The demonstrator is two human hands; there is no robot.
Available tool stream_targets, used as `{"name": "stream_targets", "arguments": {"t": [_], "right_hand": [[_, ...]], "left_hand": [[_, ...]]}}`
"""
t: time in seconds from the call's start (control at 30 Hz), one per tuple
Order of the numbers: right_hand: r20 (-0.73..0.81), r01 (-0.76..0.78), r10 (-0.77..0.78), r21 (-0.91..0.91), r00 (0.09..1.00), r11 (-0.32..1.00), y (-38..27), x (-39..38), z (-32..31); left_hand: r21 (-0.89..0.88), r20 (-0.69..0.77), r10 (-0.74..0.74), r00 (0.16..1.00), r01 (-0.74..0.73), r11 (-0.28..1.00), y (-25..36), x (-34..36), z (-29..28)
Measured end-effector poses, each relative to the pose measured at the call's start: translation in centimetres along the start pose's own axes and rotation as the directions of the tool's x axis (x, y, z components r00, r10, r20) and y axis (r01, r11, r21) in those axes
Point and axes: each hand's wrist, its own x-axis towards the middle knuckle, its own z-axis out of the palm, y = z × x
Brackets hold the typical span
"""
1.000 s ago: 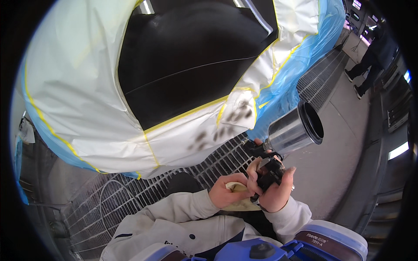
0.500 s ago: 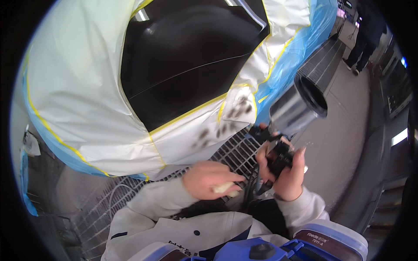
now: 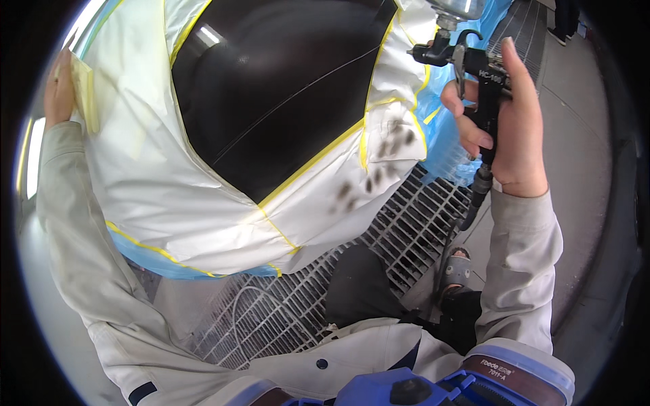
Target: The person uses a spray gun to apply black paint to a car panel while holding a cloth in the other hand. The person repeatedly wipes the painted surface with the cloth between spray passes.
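My right hand (image 3: 520,145) is raised at the right, wrapped round the handle of a black spray gun (image 3: 486,88) with a finger at its trigger. The gun's cup (image 3: 459,8) tops it, cut off by the upper edge, and a hose (image 3: 450,250) hangs from the handle. At the far left my left hand (image 3: 59,88) reaches up beside the masked car body; a pale yellow cloth (image 3: 84,95) shows against its fingers, partly hidden. Between my arms lies a glossy black panel (image 3: 284,101), framed by white masking sheet (image 3: 162,216) with yellow tape.
Dark spray marks (image 3: 369,183) dot the sheet below the panel. Blue film (image 3: 440,145) hangs at its right side. Underfoot is a metal floor grate (image 3: 291,311) with a looped line (image 3: 237,304). Another person's legs (image 3: 563,20) stand at the far upper right.
My left hand has swung from near the gun to the far left edge. My right hand has lifted the spray gun up and away, with the cup now partly out of view.
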Motion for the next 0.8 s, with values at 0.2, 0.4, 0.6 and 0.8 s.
{"name": "stream_targets", "arguments": {"t": [0.2,0.4,0.6,0.8], "right_hand": [[0.024,0.012,-0.015,0.119,1.0,0.993,1.4,-0.3,-2.3],[-0.058,0.016,-0.013,0.051,0.998,0.999,3.6,-0.8,-4.3],[-0.048,0.033,-0.029,0.093,0.998,0.995,0.1,1.3,-2.8],[-0.111,0.001,0.026,0.239,0.994,0.971,-5.6,2.3,-0.8]], "left_hand": [[-0.136,0.144,0.229,0.963,-0.21,0.968,0.7,-2.6,3.3],[-0.14,0.195,0.127,0.973,-0.1,0.985,4.5,-3.1,3.7],[-0.172,0.212,0.161,0.964,-0.125,0.977,3.1,-3.0,3.5],[-0.106,0.199,0.088,0.976,-0.068,0.992,4.0,-3.5,3.8]]}}
